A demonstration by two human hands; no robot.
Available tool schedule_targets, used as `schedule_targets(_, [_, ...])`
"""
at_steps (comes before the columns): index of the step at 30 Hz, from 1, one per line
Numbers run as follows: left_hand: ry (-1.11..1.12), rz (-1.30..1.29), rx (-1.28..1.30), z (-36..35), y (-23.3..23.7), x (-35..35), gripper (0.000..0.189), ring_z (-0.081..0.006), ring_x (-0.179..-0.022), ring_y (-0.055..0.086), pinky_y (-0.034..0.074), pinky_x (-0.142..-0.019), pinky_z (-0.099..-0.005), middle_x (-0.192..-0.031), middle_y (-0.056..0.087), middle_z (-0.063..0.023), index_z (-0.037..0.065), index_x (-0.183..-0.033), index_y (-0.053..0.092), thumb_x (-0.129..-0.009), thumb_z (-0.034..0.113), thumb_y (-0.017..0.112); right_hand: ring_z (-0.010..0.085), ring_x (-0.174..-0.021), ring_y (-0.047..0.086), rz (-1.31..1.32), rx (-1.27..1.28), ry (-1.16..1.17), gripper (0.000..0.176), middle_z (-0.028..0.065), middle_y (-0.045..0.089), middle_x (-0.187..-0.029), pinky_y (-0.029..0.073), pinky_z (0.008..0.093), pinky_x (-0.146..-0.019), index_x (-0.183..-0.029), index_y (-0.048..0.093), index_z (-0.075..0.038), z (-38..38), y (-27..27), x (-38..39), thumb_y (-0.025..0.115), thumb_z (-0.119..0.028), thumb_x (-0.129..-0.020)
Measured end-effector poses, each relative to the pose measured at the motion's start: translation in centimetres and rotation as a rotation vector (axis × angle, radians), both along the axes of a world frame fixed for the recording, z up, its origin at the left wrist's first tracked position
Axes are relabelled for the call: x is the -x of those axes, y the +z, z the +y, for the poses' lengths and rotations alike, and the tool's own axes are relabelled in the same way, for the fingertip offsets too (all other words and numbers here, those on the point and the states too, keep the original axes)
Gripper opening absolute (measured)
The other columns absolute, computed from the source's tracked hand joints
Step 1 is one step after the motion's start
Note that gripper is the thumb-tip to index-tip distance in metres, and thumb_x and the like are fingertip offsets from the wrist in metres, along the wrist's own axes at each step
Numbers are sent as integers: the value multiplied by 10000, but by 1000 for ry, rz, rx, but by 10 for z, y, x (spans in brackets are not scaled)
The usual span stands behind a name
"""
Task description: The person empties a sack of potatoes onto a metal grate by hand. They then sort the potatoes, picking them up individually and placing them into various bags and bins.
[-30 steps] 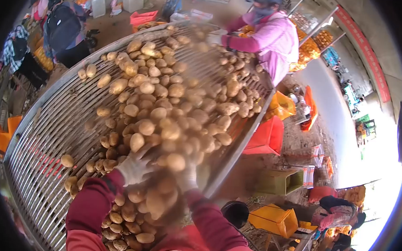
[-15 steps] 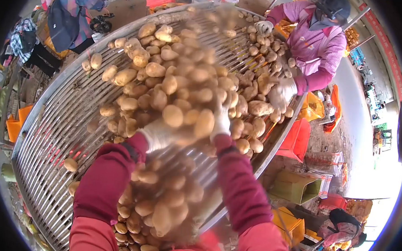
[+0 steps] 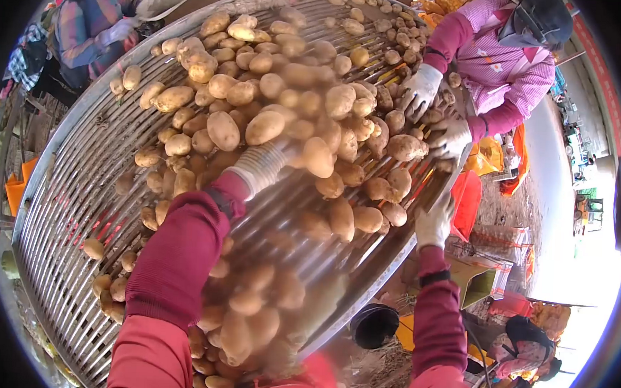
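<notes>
Many potatoes [image 3: 223, 131] lie heaped on a slatted metal sorting table [image 3: 74, 204]. My left hand [image 3: 262, 168], in a pale glove, reaches into the heap; its fingers are blurred and covered by potatoes. My right hand [image 3: 432, 223], gloved too, is at the table's right rim, fingers stretched out and no potato visible in it. Nearer my body, blurred potatoes [image 3: 250, 316] gather at the table's lower end.
Across the right side, a co-worker's two gloved hands [image 3: 422, 91] are among the potatoes. Beyond the right rim are a black bucket [image 3: 375, 326], a red container [image 3: 466, 204] and orange sacks. Another person [image 3: 89, 32] stands at the upper left.
My right hand has left the potatoes and moved right to the table rim. My left hand has shifted up and slightly right. The co-worker's hands have come closer together.
</notes>
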State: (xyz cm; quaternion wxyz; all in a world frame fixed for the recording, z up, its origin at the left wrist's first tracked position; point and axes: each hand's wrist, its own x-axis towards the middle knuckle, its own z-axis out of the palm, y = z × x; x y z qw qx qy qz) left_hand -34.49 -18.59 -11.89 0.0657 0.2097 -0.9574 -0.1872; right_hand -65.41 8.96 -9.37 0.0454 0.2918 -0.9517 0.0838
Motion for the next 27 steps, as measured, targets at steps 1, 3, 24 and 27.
schedule_targets(1, [7, -40, 9, 1, -2, 5, 589, -372, -1202, 514, 484, -991, -447, -1384, 443, -158, 122, -1389, 481, -853, 209, 709, 428, -1367, 403, -159, -63, -158, 969, 252, 269, -1564, 404, 463, -1104, -1510, 231, 33, 25, -25, 10, 753, -268, -751])
schedule_targets(3, [24, -126, 36, -2, -7, 15, 617, -369, -1202, 515, 482, -995, -447, -1388, 437, -163, 126, -1402, 468, -842, 200, 715, 353, -1137, 583, -464, 168, -293, 775, 206, 535, -1296, 468, 406, -978, -1431, 326, -22, 69, -120, 32, 726, -206, -794])
schedule_targets(24, [238, 310, -796, 14, 28, 98, 641, -227, -1285, 504, 421, -1047, -303, -1424, 526, -121, 97, -1477, 437, -871, -38, 598, 290, -907, 635, -610, 480, -398, 438, 199, 639, -1102, 510, 375, -838, -1212, 467, 19, 47, -84, -13, 658, -47, -824])
schedule_targets(27, [374, 493, -586, 62, 51, -12, 509, -184, -1252, 537, 466, -1011, -298, -1406, 542, -96, 35, -1421, 490, -926, -37, 586, 355, -876, 649, -553, 431, -410, 463, 207, 665, -1024, 514, 410, -840, -1187, 469, 40, 46, -90, -9, 692, -61, -794])
